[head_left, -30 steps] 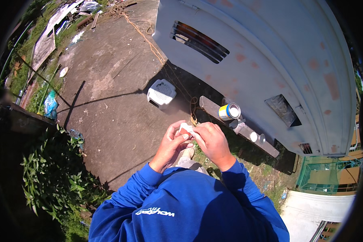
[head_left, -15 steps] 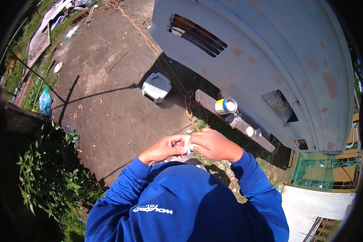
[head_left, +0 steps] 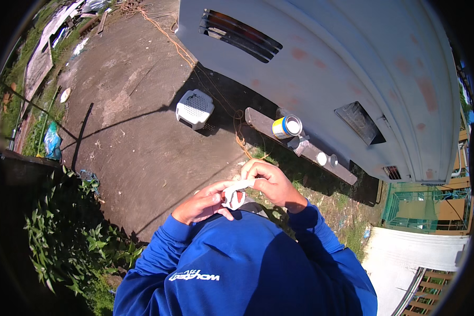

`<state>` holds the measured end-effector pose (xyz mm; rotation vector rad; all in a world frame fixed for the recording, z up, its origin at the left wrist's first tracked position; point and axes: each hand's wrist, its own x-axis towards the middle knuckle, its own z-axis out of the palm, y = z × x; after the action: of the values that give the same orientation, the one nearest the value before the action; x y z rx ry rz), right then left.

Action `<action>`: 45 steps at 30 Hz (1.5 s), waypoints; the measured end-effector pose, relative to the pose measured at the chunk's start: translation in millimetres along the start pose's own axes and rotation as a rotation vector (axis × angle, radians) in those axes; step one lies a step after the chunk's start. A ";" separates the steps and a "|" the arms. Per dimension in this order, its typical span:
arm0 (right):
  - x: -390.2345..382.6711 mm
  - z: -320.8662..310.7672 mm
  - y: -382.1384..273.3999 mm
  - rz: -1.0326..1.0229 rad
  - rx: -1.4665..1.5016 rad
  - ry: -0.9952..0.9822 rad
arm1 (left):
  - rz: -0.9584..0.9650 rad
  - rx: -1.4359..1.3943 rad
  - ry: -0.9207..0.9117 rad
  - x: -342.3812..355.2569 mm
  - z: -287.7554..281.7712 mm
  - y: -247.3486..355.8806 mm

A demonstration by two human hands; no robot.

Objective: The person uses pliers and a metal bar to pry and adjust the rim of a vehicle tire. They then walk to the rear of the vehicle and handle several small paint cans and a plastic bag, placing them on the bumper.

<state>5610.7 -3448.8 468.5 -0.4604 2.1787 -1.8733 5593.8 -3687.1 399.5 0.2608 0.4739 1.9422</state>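
Note:
In front of my chest both hands hold a small folded piece of sandpaper, white on one side and red-brown on the other. My left hand grips its lower, curled part between thumb and fingers. With the thumb and fingertips, my right hand pinches the white end stretched out to the right. The red-brown face shows inside the curl next to my left fingers.
A grey vehicle body panel with reddish patches and cut-out openings fills the upper right. Beside it, a plank bench carries a paint can and small containers. A white plastic stool, an orange rope and leafy plants lie around the concrete.
My right hand has drawn up and away from the left, pulling out a white end of the sandpaper. My left fingers have spread more around the curled part. The view has shifted slightly.

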 end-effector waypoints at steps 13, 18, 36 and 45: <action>-29.9 9.1 31.5 0.073 0.931 0.767 | 0.170 0.250 0.306 8.1 -10.7 -12.2; -42.8 17.0 16.0 0.014 0.613 0.758 | 0.426 0.159 0.437 22.4 -19.4 1.9; 15.4 18.7 -85.3 -0.233 -0.256 0.450 | 0.103 0.058 0.109 21.9 -20.3 -36.3; 25.0 5.1 -68.1 -0.103 0.392 0.673 | 0.083 0.553 0.270 1.0 0.3 -21.0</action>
<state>5595.3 -3472.0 535.7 0.1706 2.0546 -2.7297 5610.8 -3678.7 390.5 0.3743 1.1966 1.9012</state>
